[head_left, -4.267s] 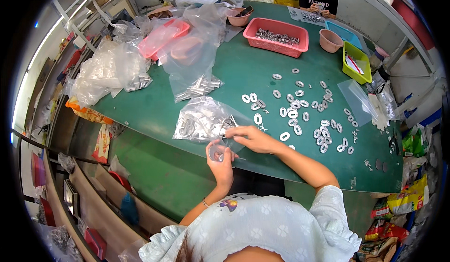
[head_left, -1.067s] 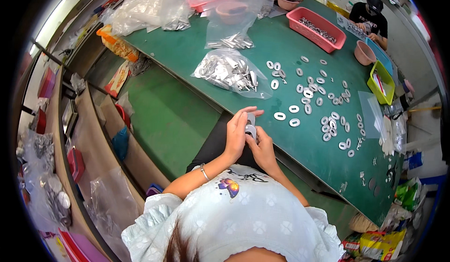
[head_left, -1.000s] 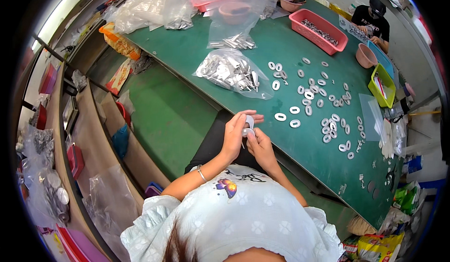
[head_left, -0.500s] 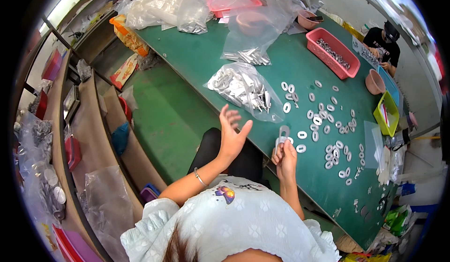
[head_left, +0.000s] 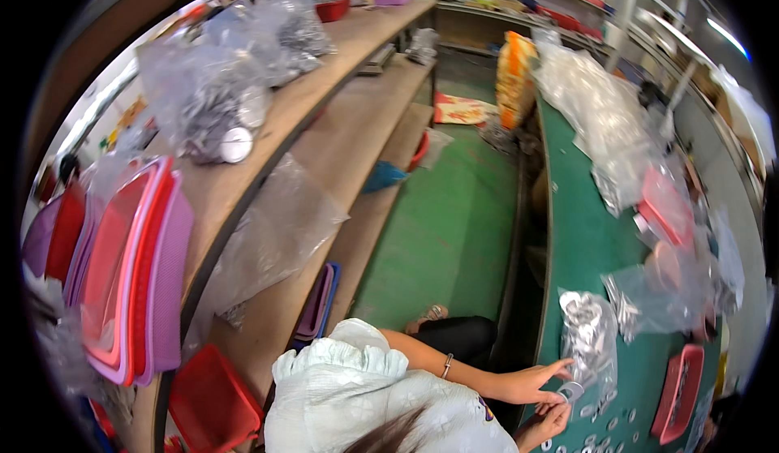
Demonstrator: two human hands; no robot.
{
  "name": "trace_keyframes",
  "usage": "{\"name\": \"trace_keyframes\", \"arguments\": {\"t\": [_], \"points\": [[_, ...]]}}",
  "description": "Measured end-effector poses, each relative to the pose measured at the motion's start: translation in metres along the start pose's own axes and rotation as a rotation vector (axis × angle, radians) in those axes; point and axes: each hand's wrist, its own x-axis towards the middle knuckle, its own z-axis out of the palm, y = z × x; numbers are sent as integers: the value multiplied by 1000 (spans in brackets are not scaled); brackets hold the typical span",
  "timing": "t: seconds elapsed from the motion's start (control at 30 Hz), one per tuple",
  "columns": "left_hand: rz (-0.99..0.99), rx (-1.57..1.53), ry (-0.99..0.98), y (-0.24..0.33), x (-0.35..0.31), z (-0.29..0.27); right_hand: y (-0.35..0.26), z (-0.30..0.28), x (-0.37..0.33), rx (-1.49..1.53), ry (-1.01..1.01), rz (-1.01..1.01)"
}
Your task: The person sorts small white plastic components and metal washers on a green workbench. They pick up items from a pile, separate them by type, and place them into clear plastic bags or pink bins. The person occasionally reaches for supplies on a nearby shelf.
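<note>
My left hand [head_left: 527, 384] reaches right over the edge of the green table [head_left: 580, 234], fingers apart, its tips at a clear bag of silvery parts [head_left: 588, 335]. Just below it my right hand [head_left: 550, 422] pinches a small white ring [head_left: 571, 390] close to the left thumb. More white rings [head_left: 607, 437] lie loose on the table beside the hands. My left wrist wears a thin bracelet. Much of the right hand is cut off by the frame's lower edge.
Wooden shelves [head_left: 324, 153] on the left hold clear bags and stacked pink and purple baskets [head_left: 138, 266]. A red basket [head_left: 207, 396] sits low. A green floor [head_left: 438, 234] runs between the shelves and the table. Clear bags [head_left: 592, 104], an orange package [head_left: 515, 68] and a red tray [head_left: 680, 392] lie on the table.
The view has swung far left, toward the shelves; the table now sits at the right edge. My hands, held at my lap a second ago, have come to the bag at the table edge.
</note>
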Motion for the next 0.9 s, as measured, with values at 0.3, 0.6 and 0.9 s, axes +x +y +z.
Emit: {"name": "trace_keyframes", "arguments": {"t": [0.3,0.6,0.9], "points": [[140,-363,413,-28,-37,-57,18,77,15,145,-451,428],[275,-475,856,-8,-84,-159,48,92,13,-115,-596,419],[203,-372,1172,15,-135,-219,84,94,23,-115,-566,484]]}}
